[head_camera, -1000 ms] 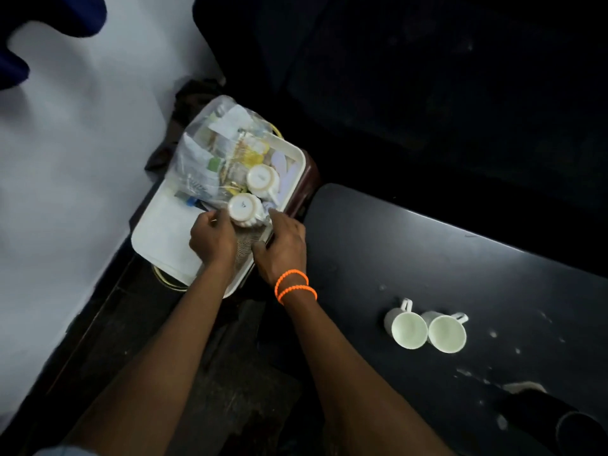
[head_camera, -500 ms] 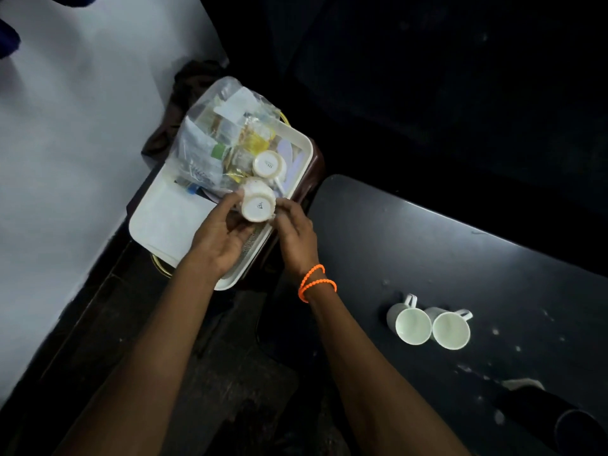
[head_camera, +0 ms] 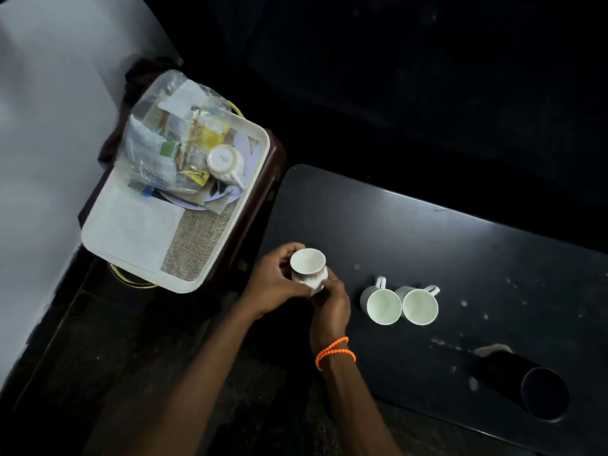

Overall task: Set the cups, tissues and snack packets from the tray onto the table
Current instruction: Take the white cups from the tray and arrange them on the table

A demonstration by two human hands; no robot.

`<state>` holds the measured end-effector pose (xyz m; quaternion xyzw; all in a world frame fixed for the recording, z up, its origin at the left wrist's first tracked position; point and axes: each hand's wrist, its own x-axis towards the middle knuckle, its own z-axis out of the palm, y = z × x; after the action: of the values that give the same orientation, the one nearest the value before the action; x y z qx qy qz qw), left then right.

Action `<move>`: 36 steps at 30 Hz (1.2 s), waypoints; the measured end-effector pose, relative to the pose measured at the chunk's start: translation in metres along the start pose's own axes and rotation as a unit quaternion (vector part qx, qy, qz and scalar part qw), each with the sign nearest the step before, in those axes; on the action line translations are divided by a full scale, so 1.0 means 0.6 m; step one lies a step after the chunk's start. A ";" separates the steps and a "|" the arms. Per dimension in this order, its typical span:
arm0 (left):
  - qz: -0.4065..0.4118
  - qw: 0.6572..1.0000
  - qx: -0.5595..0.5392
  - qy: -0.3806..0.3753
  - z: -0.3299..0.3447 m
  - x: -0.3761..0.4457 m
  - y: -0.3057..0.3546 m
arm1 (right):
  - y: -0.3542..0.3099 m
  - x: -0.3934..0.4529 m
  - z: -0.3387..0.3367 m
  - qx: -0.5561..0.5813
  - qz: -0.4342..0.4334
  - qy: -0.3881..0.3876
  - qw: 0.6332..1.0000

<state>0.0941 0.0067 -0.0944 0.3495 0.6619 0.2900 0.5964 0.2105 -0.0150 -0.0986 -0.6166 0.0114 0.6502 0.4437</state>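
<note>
Both hands hold a small white ribbed cup [head_camera: 308, 267] above the left end of the dark table [head_camera: 460, 245]. My left hand [head_camera: 274, 286] wraps its left side and my right hand [head_camera: 330, 302], with orange bead bracelets on the wrist, cups it from below right. Two white mugs [head_camera: 399, 304] stand side by side on the table, mouths up. The white tray [head_camera: 125, 238] sits to the left on a brown stand. On it lie another white cup [head_camera: 223, 162], upside down, a clear plastic bag of snack packets [head_camera: 164, 139] and a white tissue [head_camera: 138, 225].
A black cylinder [head_camera: 523, 386] lies on the table at the lower right. A woven mat [head_camera: 200, 238] covers part of the tray floor. A white wall [head_camera: 42, 126] runs along the left, a dark floor lies below, and a dark cloth [head_camera: 144, 74] sits behind the tray.
Both hands lifted the small white cup off the tray and carried it right and down to the table's left end. The cup turned mouth-up.
</note>
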 end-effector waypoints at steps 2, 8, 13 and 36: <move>0.031 0.998 0.056 -0.002 0.033 0.003 -0.020 | 0.006 0.005 -0.019 0.064 0.020 0.055 0.996; 0.098 0.987 0.126 -0.003 0.093 0.003 -0.041 | 0.009 0.022 -0.079 0.046 0.064 0.166 0.983; 0.112 0.982 0.152 -0.015 0.129 0.008 -0.048 | 0.009 0.020 -0.110 0.044 0.060 0.152 0.986; 0.082 0.985 0.153 -0.004 -0.022 0.033 0.007 | 0.050 -0.029 -0.011 -0.273 0.050 0.076 0.958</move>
<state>0.0807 0.0256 -0.1012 0.4911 0.6648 0.2322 0.5128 0.1953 -0.0470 -0.1022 -0.7607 -0.1019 0.6009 0.2234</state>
